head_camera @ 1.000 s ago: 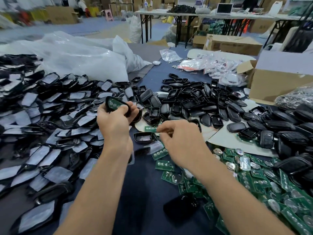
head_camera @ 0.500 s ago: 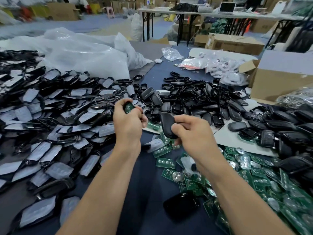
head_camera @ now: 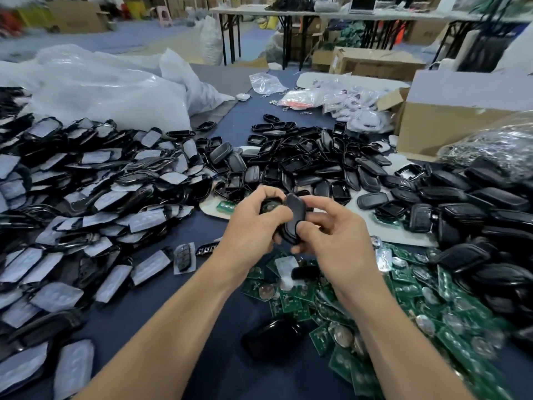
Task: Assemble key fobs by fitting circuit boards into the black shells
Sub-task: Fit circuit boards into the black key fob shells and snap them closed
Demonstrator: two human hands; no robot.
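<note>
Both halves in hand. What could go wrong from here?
1. The cover in the right hand meets the shell in the left hand at an angle; it may close crooked or pinch the board inside.
2. A dropped half could get lost in the board heap close by.

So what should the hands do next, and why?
Probably press the black cover in the right hand onto the shell in the left hand: a green board shows inside it, and the two sit edge to edge.
</note>
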